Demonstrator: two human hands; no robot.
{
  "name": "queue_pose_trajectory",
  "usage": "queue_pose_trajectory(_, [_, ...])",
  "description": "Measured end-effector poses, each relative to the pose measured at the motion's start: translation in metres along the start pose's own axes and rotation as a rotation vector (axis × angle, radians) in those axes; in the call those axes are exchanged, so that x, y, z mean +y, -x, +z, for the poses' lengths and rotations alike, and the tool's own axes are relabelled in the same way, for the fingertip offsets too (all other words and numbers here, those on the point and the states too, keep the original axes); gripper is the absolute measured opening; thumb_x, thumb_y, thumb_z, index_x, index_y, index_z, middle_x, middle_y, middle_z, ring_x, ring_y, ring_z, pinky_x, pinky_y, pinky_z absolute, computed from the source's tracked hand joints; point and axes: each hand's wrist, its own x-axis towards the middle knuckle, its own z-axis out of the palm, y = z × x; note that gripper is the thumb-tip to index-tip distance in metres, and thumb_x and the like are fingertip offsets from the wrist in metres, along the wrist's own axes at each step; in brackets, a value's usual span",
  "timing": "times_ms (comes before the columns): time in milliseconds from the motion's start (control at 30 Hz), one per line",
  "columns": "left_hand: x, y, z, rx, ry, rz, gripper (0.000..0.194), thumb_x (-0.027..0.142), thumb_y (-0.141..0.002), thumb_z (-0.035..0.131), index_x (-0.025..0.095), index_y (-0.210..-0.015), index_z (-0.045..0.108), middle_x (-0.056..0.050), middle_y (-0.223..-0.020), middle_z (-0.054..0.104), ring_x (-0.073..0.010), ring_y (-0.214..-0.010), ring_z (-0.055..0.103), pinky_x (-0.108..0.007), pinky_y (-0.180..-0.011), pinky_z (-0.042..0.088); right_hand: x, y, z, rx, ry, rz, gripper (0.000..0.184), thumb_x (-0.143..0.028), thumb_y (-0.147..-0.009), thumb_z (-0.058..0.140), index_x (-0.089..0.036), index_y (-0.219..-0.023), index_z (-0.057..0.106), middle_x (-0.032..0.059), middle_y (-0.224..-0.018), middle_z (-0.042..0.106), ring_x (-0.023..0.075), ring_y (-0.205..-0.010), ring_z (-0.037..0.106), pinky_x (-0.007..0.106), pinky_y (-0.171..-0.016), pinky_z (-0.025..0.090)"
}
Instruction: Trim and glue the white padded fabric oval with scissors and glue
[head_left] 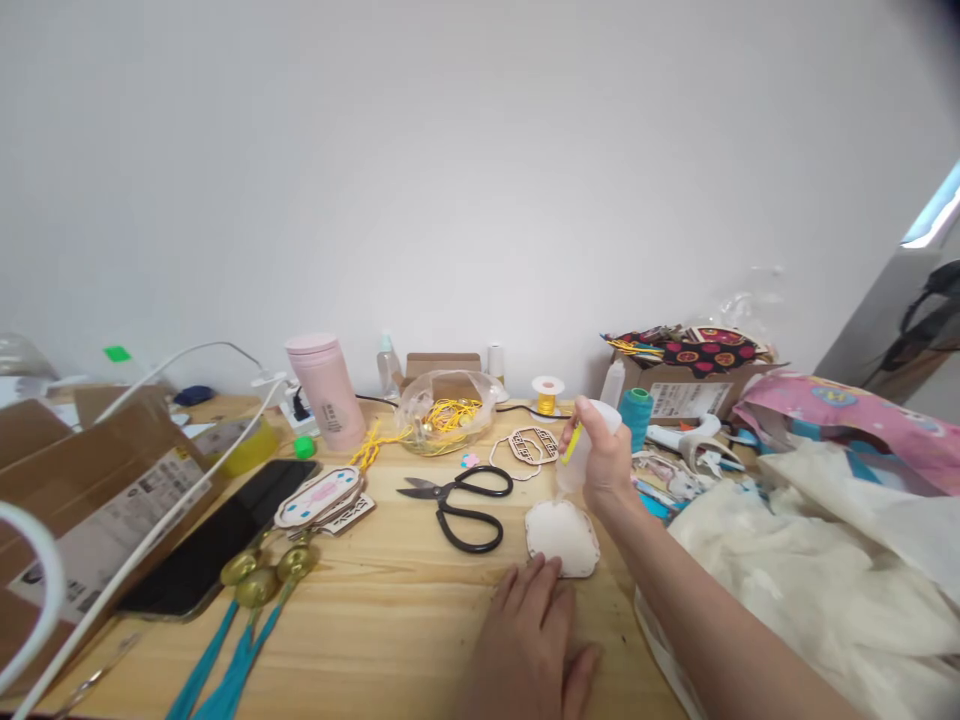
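My right hand (606,455) is wrapped around a translucent white squeeze bottle (576,468). The bottle is tipped with its narrow end down, just above the far edge of a white scallop-edged plaque (561,538). Whether its tip touches the plaque I cannot tell. Flat on the table, my left hand (531,625) has its fingers stretched out, with the fingertips at the plaque's near edge. Black-handled scissors (457,505) lie left of the plaque. Behind it are a cut-out wooden frame (534,447) and a small pink-and-blue flower piece (470,460).
To the left lie a phone (225,540), decorated plaques (322,500) and brass bells (259,585) with teal tassels. A pink tumbler (326,392) and a bag of yellow cord (448,415) stand behind. Cream fabric (810,580) covers the right side, near a teal thread spool (636,420).
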Motion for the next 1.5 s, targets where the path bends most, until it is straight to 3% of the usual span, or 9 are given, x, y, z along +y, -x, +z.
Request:
queue_pose_trajectory(233, [0.0014, 0.0002, -0.0032, -0.099, 0.042, -0.041, 0.033, 0.038, -0.072, 0.054, 0.018, -0.097, 0.062, -0.008, -0.109, 0.062, -0.0255, -0.099, 0.057, -0.04, -0.08, 0.051, 0.0011, -0.0015, -0.002, 0.026, -0.002, 0.014, 0.028, -0.04, -0.064, 0.062, -0.018, -0.052, 0.049, -0.0076, -0.036, 0.047, 0.0077, -0.028, 0.039, 0.02, -0.029, 0.034])
queue_pose_trajectory(533, [0.0036, 0.0014, -0.0037, -0.111, 0.069, -0.076, 0.034, 0.038, -0.072, 0.054, 0.017, -0.098, 0.062, -0.008, -0.111, 0.061, -0.0259, -0.101, 0.056, -0.04, -0.083, 0.049, 0.0017, -0.0038, -0.0035, 0.048, 0.003, -0.001, 0.028, -0.04, -0.066, 0.061, -0.018, -0.052, 0.049, -0.0072, -0.035, 0.047, 0.0079, -0.029, 0.039, 0.021, -0.031, 0.033])
queue_pose_trajectory(1033, [-0.0022, 0.0037, 0.0037, 0.026, -0.006, 0.007, 0.033, 0.042, -0.071, 0.054, 0.017, -0.092, 0.061, -0.006, -0.103, 0.066, -0.0233, -0.094, 0.06, -0.036, -0.076, 0.052, 0.0037, -0.0034, -0.0053, 0.035, 0.069, -0.032, 0.032, -0.04, -0.065, 0.061, -0.018, -0.048, 0.047, -0.0069, -0.034, 0.047, 0.0083, -0.029, 0.04, 0.021, -0.031, 0.032])
queue_pose_trajectory(1500, [-0.0009, 0.0025, 0.0018, -0.002, 0.017, -0.01, 0.032, 0.042, -0.072, 0.054, 0.017, -0.092, 0.061, -0.006, -0.104, 0.066, -0.0235, -0.094, 0.06, -0.037, -0.076, 0.051, 0.0035, -0.0064, -0.0071, 0.106, -0.004, 0.061, 0.028, -0.042, -0.063, 0.061, -0.019, -0.057, 0.046, -0.0084, -0.037, 0.048, 0.0085, -0.028, 0.04, 0.021, -0.03, 0.031])
